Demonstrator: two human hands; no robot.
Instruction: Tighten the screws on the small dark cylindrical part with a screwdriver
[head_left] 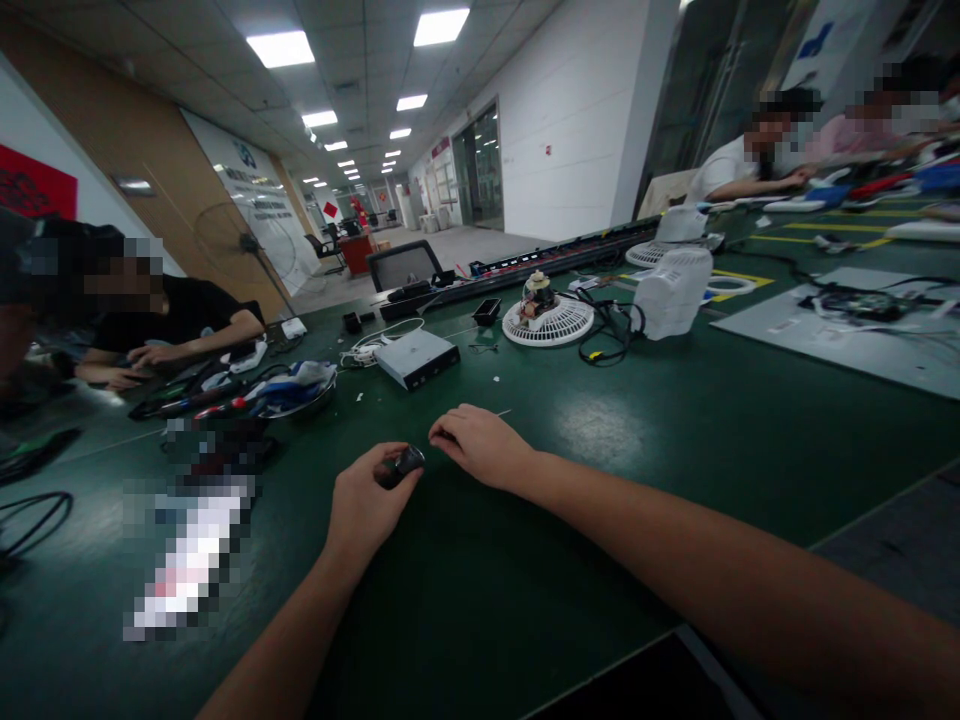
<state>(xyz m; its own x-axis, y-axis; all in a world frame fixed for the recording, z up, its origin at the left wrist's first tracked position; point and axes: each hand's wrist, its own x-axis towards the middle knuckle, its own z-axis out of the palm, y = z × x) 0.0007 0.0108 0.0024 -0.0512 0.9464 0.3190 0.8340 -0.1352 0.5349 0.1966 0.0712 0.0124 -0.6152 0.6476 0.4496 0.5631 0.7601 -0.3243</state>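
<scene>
My left hand is closed around a small dark cylindrical part, gripped between thumb and fingers above the green tabletop. One round end of it faces my right hand. My right hand is just to the right of the part, a small gap away, with its fingers pinched together. A thin pale sliver shows behind its knuckles; whether the fingers hold it I cannot tell. Beyond both hands lies a grey box-shaped drive with a black front edge.
A white round fan grille with a motor, a white plastic housing and a small black tray stand farther back. Left are a bowl of tools and a blurred bright screen. Co-workers sit on both sides of the green table.
</scene>
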